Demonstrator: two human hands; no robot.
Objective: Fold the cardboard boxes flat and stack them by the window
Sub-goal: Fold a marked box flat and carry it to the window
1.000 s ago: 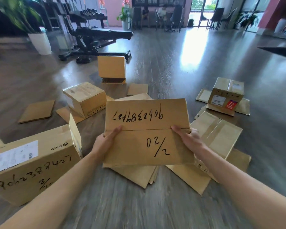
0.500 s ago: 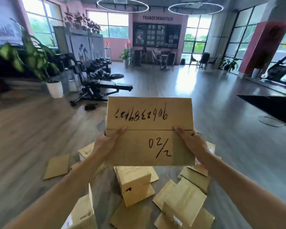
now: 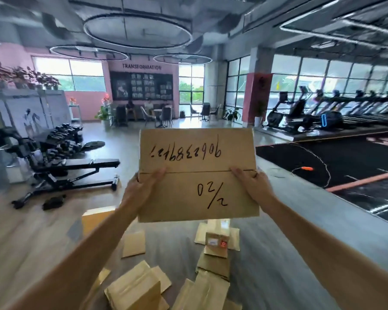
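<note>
The left hand and right hand grip the flat box, now lifted higher above the floor boxes (probably heading for the window).

Both hands, the left hand and the right hand, are lifting the flattened box higher, away from the boxes on the floor, which are dropping lower in view.
</note>
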